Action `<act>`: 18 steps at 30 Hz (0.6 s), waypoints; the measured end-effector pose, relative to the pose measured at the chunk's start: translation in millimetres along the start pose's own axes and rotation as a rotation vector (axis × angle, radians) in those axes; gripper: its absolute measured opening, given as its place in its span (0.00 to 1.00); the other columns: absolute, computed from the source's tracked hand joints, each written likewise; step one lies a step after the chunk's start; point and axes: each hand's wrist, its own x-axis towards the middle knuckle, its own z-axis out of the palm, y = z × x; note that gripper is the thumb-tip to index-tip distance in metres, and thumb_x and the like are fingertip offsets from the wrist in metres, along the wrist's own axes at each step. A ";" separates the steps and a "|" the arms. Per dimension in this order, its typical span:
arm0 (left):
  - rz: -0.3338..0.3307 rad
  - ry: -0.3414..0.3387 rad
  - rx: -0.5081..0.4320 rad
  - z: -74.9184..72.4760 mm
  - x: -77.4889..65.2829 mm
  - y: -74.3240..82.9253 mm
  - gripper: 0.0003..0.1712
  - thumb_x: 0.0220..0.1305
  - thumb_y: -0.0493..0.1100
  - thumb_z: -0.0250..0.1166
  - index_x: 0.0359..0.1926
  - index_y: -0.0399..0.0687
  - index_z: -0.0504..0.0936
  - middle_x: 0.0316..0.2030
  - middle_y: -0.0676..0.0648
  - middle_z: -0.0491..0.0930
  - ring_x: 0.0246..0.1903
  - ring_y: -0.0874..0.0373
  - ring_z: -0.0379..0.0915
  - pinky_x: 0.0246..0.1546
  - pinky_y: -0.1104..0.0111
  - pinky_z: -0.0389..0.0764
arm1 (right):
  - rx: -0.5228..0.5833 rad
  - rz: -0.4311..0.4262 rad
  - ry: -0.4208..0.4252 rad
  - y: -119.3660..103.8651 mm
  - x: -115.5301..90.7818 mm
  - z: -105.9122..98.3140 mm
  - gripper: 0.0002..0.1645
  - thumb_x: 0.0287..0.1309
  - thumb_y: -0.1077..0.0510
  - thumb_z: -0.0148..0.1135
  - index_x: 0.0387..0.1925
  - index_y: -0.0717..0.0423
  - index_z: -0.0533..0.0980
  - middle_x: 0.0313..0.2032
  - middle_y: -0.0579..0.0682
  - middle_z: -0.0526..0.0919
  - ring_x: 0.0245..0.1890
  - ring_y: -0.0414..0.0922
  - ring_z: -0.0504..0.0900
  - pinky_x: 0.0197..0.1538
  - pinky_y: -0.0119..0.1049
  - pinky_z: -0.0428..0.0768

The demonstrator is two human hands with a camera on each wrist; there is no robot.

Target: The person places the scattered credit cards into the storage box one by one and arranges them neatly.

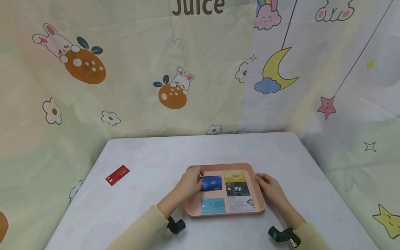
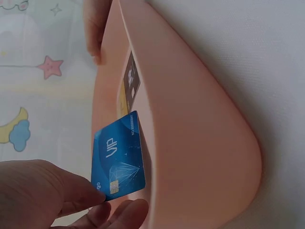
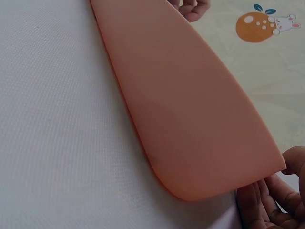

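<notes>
My left hand (image 1: 189,183) pinches a dark blue VIP card (image 2: 119,155) by one end, thumb on top and fingers below. The card is tilted over the left part of a pink tray (image 1: 215,168). At the tray's right side, my right hand (image 1: 271,189) grips the rim, with the thumb above and curled fingers under the edge in the right wrist view. A gold card (image 1: 235,175), a black card (image 1: 238,189) and a silver card (image 1: 240,205) lie in a column on the tray's right half. Below the blue card lies a light blue card (image 1: 213,206).
A red VIP card (image 1: 117,175) lies on the white table (image 1: 150,156), to the left of the tray. Cloth with cartoon prints (image 1: 134,86) hangs behind and at both sides of the table. Each wrist carries a black camera mount (image 1: 176,225).
</notes>
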 end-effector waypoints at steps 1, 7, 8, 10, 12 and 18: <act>-0.003 -0.002 0.007 0.9 0.0 0.5 0.09 0.66 0.32 0.63 0.45 0.43 0.79 0.38 0.48 0.79 0.34 0.59 0.72 0.31 0.69 0.78 | -0.001 0.001 0.000 -0.1 -0.1 0.1 0.33 0.80 0.44 0.48 0.70 0.65 0.67 0.67 0.67 0.74 0.63 0.58 0.77 0.65 0.51 0.79; -0.011 -0.028 0.063 7.4 1.5 1.9 0.10 0.68 0.31 0.62 0.47 0.46 0.81 0.42 0.46 0.81 0.39 0.57 0.75 0.41 0.63 0.83 | -0.011 -0.004 0.000 0.1 -0.2 -0.9 0.34 0.80 0.43 0.48 0.71 0.65 0.67 0.68 0.67 0.73 0.65 0.60 0.75 0.67 0.53 0.77; -0.014 -0.033 0.066 8.4 1.5 2.1 0.10 0.68 0.31 0.61 0.47 0.46 0.81 0.42 0.46 0.81 0.39 0.57 0.75 0.43 0.63 0.84 | -0.013 -0.004 0.000 0.0 -0.2 -1.1 0.34 0.80 0.42 0.47 0.71 0.65 0.67 0.68 0.67 0.73 0.66 0.60 0.75 0.68 0.54 0.76; -0.014 -0.042 0.070 9.7 1.1 1.9 0.10 0.68 0.31 0.61 0.47 0.46 0.81 0.41 0.47 0.81 0.39 0.57 0.75 0.42 0.63 0.84 | -0.017 -0.003 0.001 -0.7 -0.3 -1.3 0.34 0.80 0.42 0.47 0.71 0.65 0.67 0.68 0.67 0.72 0.67 0.61 0.74 0.69 0.55 0.74; -0.015 -0.048 0.071 10.2 0.4 1.8 0.10 0.68 0.31 0.61 0.47 0.46 0.81 0.41 0.47 0.81 0.38 0.57 0.75 0.42 0.63 0.84 | -0.013 -0.002 0.000 -1.4 -0.2 -0.9 0.34 0.80 0.43 0.47 0.71 0.65 0.66 0.69 0.68 0.72 0.68 0.62 0.73 0.69 0.56 0.74; 0.000 -0.080 0.123 14.6 -0.3 -1.0 0.09 0.67 0.32 0.63 0.47 0.44 0.81 0.41 0.46 0.82 0.40 0.58 0.76 0.46 0.63 0.84 | -0.020 0.000 0.002 -0.6 0.0 0.4 0.34 0.80 0.43 0.47 0.71 0.65 0.66 0.68 0.68 0.72 0.67 0.62 0.74 0.69 0.56 0.74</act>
